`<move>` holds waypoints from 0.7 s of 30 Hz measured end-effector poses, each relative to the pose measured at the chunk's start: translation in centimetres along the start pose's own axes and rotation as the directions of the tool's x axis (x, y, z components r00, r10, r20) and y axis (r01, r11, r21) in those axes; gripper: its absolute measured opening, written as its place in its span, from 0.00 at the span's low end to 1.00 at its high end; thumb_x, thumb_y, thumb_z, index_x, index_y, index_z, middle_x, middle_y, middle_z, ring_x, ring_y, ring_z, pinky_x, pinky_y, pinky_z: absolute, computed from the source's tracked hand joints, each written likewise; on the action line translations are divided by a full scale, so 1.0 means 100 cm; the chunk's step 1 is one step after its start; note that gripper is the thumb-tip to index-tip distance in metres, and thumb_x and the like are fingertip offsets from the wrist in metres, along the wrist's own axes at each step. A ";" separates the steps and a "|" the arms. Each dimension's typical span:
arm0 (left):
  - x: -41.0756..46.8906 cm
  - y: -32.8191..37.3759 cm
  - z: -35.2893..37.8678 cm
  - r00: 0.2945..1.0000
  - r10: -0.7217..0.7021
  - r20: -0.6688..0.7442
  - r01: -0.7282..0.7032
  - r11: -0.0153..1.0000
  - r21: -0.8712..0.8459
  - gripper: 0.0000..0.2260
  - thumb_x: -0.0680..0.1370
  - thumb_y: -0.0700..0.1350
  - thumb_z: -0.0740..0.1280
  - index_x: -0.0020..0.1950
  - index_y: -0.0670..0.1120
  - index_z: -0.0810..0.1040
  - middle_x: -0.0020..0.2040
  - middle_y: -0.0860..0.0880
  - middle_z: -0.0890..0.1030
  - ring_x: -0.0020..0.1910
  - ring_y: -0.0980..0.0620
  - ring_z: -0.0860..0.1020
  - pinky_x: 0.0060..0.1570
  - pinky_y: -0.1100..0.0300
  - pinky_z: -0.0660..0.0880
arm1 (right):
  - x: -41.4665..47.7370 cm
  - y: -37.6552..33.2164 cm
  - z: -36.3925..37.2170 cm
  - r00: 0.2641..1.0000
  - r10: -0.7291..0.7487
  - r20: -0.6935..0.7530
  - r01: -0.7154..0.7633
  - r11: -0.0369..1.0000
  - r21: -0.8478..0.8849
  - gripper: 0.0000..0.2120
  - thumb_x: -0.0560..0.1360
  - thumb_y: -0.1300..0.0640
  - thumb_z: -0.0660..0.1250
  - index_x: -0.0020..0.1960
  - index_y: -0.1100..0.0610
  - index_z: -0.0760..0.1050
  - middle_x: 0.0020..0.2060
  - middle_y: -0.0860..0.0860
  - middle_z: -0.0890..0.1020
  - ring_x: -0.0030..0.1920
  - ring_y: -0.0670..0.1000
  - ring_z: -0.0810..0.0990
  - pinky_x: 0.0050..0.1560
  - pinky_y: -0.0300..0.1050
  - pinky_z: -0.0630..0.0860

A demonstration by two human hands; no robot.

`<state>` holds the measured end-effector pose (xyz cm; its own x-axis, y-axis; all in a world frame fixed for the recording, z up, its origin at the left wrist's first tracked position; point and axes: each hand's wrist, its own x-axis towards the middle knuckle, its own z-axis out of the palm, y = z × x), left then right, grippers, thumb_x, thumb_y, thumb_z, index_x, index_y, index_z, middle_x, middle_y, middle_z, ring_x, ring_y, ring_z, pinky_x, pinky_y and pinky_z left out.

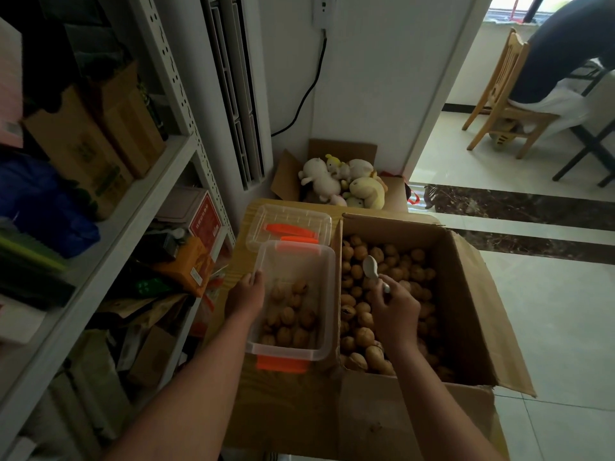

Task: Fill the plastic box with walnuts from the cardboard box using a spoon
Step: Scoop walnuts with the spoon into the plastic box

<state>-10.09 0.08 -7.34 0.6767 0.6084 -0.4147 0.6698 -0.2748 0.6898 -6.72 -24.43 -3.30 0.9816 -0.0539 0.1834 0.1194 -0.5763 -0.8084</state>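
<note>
the left hand (246, 294) gripped the plastic box (324, 261) rim, walnuts inside; the right hand (396, 309) held a spoon (371, 265) above the cardboard box (466, 294) of walnuts (361, 334).

plastic box (328, 294): clear, orange clasps
lid (289, 215), far: clear, orange strips
walnuts (362, 335): tan-brown
cardboard box (466, 311): plain brown
spoon (371, 266): white
plush toys (346, 183), far: white, pale yellow
floor (549, 311), right: pale tiles, dark marbled bands

Daylight enters by the bright far window (502, 5); the pale tiled floor (482, 154) glares. The grey metal shelving (133, 181) sits dim. Edges bow, detail soft.
</note>
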 end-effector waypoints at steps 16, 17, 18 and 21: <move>-0.002 0.003 0.001 1.000 0.008 -0.027 -0.007 1.000 0.027 0.24 0.82 0.57 0.52 0.71 0.45 0.69 0.68 0.43 0.73 0.65 0.42 0.71 0.60 0.52 0.67 | -0.004 0.009 0.004 0.994 0.096 0.060 -0.094 0.995 -0.036 0.11 0.80 0.61 0.59 0.51 0.63 0.79 0.33 0.49 0.77 0.33 0.51 0.78 0.32 0.41 0.73; -0.001 0.002 0.001 1.000 0.009 -0.026 -0.009 1.000 0.028 0.24 0.82 0.57 0.52 0.71 0.45 0.69 0.67 0.43 0.73 0.65 0.42 0.72 0.59 0.51 0.68 | -0.002 0.012 0.002 0.983 0.182 0.022 -0.183 0.982 0.042 0.11 0.80 0.59 0.59 0.52 0.62 0.79 0.33 0.50 0.79 0.32 0.51 0.79 0.32 0.43 0.74; -0.001 0.002 0.001 1.000 0.009 -0.025 -0.009 1.000 0.030 0.24 0.82 0.58 0.51 0.71 0.45 0.69 0.67 0.43 0.74 0.64 0.42 0.72 0.59 0.51 0.68 | -0.001 0.015 0.000 0.964 0.266 0.011 -0.265 0.955 0.136 0.12 0.80 0.57 0.59 0.53 0.62 0.79 0.34 0.51 0.80 0.33 0.51 0.80 0.33 0.45 0.76; 0.000 0.001 0.002 1.000 0.010 -0.021 -0.009 1.000 0.030 0.24 0.82 0.58 0.51 0.70 0.46 0.70 0.65 0.43 0.75 0.62 0.42 0.73 0.57 0.52 0.69 | 0.000 0.023 -0.009 0.906 0.422 0.033 -0.396 0.818 0.418 0.13 0.80 0.56 0.58 0.51 0.63 0.77 0.35 0.54 0.80 0.31 0.45 0.78 0.31 0.39 0.75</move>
<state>-9.97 -0.12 -7.42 0.6767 0.6211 -0.3955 0.6725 -0.3027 0.6753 -6.60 -26.49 -4.62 0.9446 -0.2652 -0.1936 -0.2290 -0.1095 -0.9673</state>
